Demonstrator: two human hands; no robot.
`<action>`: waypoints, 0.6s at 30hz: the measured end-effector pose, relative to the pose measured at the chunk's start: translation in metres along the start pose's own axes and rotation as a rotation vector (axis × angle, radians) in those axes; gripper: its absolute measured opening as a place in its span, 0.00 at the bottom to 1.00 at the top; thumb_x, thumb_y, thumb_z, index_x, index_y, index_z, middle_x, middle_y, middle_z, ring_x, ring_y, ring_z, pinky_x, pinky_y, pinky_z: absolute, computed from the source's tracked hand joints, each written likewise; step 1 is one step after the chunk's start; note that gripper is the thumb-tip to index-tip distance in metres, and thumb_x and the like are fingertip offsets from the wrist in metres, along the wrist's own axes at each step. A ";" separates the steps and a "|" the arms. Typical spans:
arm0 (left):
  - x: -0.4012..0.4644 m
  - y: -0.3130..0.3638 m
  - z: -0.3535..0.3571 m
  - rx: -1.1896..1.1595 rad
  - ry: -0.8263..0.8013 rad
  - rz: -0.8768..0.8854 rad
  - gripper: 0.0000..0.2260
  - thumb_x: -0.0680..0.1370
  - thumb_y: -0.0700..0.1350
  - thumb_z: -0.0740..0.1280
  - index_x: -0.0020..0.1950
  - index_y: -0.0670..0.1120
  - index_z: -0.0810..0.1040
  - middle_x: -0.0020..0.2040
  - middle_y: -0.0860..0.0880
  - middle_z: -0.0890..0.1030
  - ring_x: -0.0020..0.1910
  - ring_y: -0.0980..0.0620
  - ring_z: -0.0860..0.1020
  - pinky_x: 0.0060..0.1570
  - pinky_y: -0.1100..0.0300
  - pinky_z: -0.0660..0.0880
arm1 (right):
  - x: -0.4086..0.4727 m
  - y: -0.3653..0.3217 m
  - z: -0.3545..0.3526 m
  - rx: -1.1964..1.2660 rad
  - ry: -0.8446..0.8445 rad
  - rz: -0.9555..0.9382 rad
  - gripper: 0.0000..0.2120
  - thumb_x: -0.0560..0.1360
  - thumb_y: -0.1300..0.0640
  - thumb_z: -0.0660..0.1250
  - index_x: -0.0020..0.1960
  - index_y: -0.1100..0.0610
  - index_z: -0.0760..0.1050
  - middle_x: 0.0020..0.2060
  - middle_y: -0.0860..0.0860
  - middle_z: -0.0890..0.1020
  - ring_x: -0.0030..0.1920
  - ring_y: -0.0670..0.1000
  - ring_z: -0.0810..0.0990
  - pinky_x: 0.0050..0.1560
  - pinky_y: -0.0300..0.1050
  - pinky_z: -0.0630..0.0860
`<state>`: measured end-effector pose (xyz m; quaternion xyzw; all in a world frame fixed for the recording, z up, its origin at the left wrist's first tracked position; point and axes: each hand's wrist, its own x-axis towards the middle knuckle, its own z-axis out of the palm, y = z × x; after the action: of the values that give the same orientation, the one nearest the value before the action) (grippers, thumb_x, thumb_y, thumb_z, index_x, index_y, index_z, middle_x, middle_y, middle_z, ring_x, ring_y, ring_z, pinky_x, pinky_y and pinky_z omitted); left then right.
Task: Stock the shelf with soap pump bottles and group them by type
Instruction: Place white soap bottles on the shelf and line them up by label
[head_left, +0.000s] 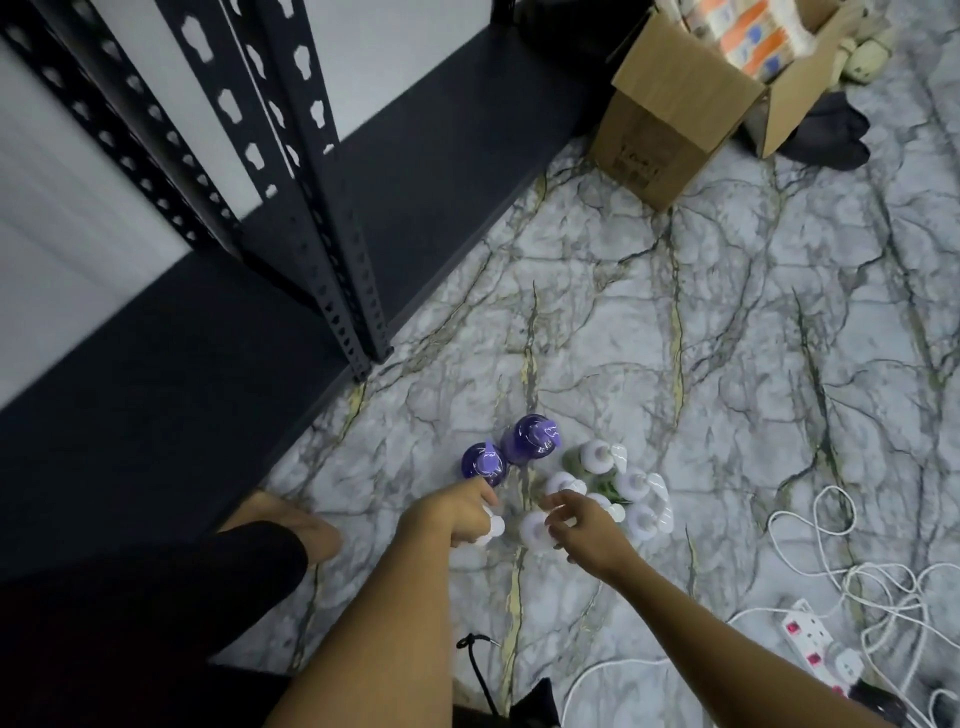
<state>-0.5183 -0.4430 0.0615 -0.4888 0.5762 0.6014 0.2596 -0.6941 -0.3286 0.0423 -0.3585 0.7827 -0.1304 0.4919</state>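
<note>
Glossy marble-look floor (675, 338), cardboard box (670, 114)

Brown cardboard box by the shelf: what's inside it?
The open brown cardboard box holds stacked orange, white and blue printed packs. Anything beneath them is hidden by the box walls.

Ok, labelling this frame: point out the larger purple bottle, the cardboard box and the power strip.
larger purple bottle (531, 439), head view, pump top.
cardboard box (670, 122), head view, front wall.
power strip (814, 644), head view, white casing.

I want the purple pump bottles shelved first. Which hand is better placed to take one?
Left, probably. The left hand is right beside the nearer purple bottle, though it already grips a white pump. The right hand is over the white bottles.
</note>
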 end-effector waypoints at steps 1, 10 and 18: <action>-0.006 0.000 -0.003 -0.016 0.010 -0.007 0.19 0.78 0.39 0.63 0.68 0.50 0.70 0.56 0.43 0.76 0.45 0.47 0.75 0.43 0.59 0.73 | -0.002 -0.005 -0.002 -0.014 -0.005 -0.025 0.11 0.76 0.63 0.61 0.56 0.53 0.77 0.46 0.51 0.81 0.40 0.50 0.82 0.33 0.37 0.75; -0.083 0.015 -0.029 -0.098 0.214 0.136 0.11 0.76 0.38 0.67 0.56 0.49 0.74 0.38 0.48 0.79 0.35 0.51 0.78 0.30 0.64 0.70 | -0.019 -0.084 -0.034 -0.023 -0.071 -0.226 0.08 0.78 0.63 0.62 0.54 0.58 0.78 0.43 0.59 0.83 0.34 0.54 0.82 0.38 0.49 0.83; -0.178 0.032 -0.065 -0.047 0.554 0.399 0.16 0.71 0.41 0.74 0.55 0.51 0.75 0.39 0.54 0.74 0.37 0.55 0.73 0.40 0.57 0.72 | -0.063 -0.198 -0.071 -0.126 -0.073 -0.479 0.11 0.79 0.62 0.61 0.59 0.56 0.77 0.37 0.55 0.82 0.27 0.49 0.79 0.30 0.43 0.78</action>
<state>-0.4582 -0.4665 0.2427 -0.5169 0.6952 0.4979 -0.0408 -0.6536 -0.4365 0.2298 -0.5682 0.6636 -0.1814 0.4515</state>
